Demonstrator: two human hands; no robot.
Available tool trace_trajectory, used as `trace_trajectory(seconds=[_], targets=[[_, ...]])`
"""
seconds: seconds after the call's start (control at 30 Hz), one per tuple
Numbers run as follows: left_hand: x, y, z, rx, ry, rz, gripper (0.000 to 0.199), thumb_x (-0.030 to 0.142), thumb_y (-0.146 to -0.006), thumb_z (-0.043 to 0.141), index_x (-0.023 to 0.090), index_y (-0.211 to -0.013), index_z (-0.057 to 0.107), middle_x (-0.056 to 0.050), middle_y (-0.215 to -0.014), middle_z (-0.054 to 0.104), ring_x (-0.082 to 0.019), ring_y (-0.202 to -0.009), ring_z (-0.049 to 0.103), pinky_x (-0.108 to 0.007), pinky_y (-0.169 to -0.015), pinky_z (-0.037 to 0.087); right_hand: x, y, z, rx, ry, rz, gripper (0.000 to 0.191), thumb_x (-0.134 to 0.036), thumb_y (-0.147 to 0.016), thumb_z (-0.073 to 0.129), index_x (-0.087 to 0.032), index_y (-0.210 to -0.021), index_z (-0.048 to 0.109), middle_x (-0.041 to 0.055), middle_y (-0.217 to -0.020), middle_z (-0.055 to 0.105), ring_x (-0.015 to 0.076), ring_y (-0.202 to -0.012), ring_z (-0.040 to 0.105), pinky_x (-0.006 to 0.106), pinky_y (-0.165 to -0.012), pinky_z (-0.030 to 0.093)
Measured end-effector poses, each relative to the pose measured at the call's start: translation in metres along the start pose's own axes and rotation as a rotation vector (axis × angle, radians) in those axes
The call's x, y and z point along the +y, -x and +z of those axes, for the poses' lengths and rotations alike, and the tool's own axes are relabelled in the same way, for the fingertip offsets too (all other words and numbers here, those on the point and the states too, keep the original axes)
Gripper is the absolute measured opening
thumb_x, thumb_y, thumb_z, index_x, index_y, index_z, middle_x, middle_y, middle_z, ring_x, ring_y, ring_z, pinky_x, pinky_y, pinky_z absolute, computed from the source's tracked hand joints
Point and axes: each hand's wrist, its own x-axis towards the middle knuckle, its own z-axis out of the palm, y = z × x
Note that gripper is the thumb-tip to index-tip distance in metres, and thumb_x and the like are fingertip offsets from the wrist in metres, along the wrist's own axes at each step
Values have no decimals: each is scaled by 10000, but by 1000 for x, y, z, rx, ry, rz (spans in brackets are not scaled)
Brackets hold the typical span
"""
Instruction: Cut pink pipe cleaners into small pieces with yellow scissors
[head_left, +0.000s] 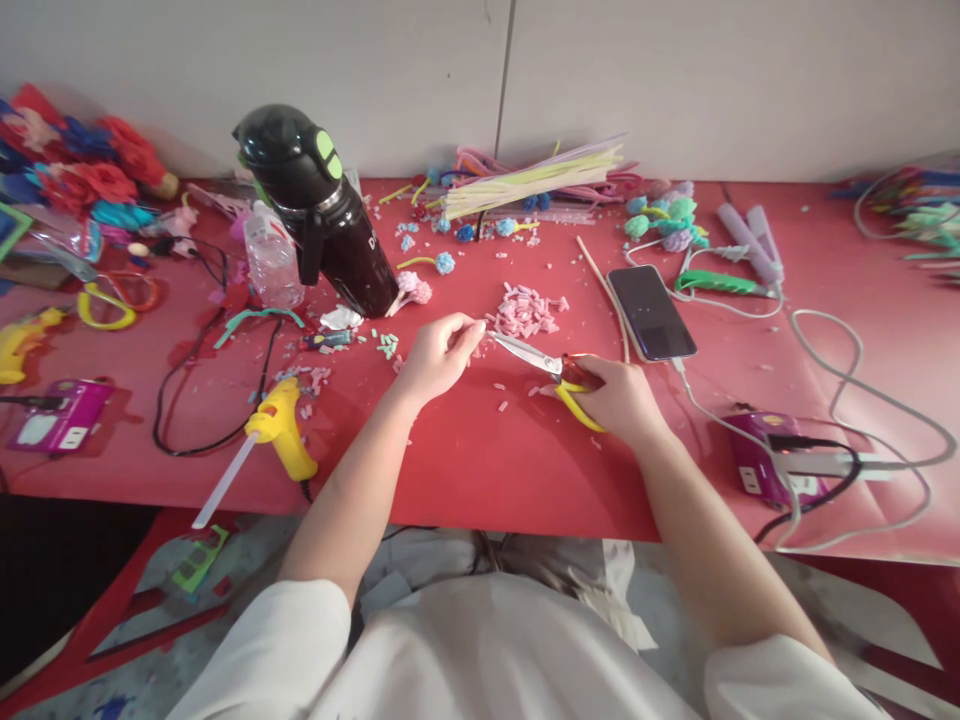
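My right hand (619, 397) holds scissors (529, 352) with yellow and red handles, their blades pointing left. Near the blade tips, my left hand (441, 355) is closed in a pinch; what lies between its fingertips is too small to make out. Just beyond the blades is a pile of small pink pieces (523, 311) on the red table (495, 470). A few more pink bits are scattered near the scissors. To the right of the pile, a thin pale stem (600, 275) lies beside a dark phone (651, 312).
A black bottle (337, 230) and a clear plastic bottle (271, 258) stand at left. A yellow glue gun (285, 430) lies left of my forearm. Bundled fuzzy stems (532, 183) lie at the back. A purple power box (765, 460) with cables sits at right.
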Motion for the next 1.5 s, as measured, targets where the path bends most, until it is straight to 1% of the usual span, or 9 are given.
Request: trace_trajectory(seconds=[0.07,0.27,0.5,0.77,1.0,1.17,1.23,1.33,1.5], targets=[[0,0,0,-6,1,-2,417,529,-1096,584,223,-813,605,-6,-712,635,-159,-663,607,-316,-664,471,0,0,0,0,5,12,725,-952,-673,714,-237,-675,591,1,-564,502,159,-581,425,309,-547,355],[1,-1,1,3,-6,5,378,488,-1099,567,232,-822,565,6,-712,596,-153,-665,559,-313,-656,436,-5,3,-3,22,-4,9,720,-926,-683,743,-252,-659,491,-26,-563,427,140,-581,335,307,-533,321],[2,-1,3,-4,-32,24,376,484,-1114,529,239,-829,533,10,-702,573,-160,-665,548,-312,-649,439,-3,3,-3,7,-4,3,748,-955,-666,737,-248,-655,494,-17,-567,442,144,-583,365,306,-540,328],[3,0,3,-19,-37,34,367,441,-1125,499,239,-819,517,13,-702,554,-156,-653,532,-322,-654,423,-5,2,-3,-16,1,19,753,-976,-660,712,-240,-676,550,-9,-580,461,152,-593,380,313,-551,343],[5,1,3,-11,-63,51,398,466,-1137,502,238,-812,515,12,-695,552,-156,-657,533,-321,-661,424,-2,1,-2,-6,2,17,717,-943,-673,710,-241,-679,565,-10,-567,451,154,-596,376,314,-557,342],[6,1,3,-9,-66,59,388,439,-1143,499,232,-815,521,20,-688,542,-144,-643,520,-315,-652,401,-8,4,-4,7,2,15,710,-915,-697,720,-248,-662,479,-24,-565,410,138,-600,323,311,-561,329],[5,0,3,-8,-68,77,403,467,-1143,501,231,-817,525,22,-689,542,-142,-642,521,-310,-646,400,-10,5,-5,1,2,12,719,-928,-692,714,-249,-665,481,-27,-564,399,137,-599,320,308,-557,322],[2,0,4,-2,-68,123,443,532,-1141,500,230,-819,523,22,-689,545,-141,-640,522,-303,-637,401,-11,4,-5,-19,5,17,734,-953,-680,699,-242,-680,519,-15,-581,435,143,-600,358,305,-559,333],[-3,-2,4,23,-63,168,445,554,-1138,505,230,-836,534,27,-691,545,-137,-633,517,-296,-635,402,-8,3,-4,-14,9,25,744,-963,-667,704,-242,-671,516,-11,-580,440,145,-596,363,308,-558,334]])
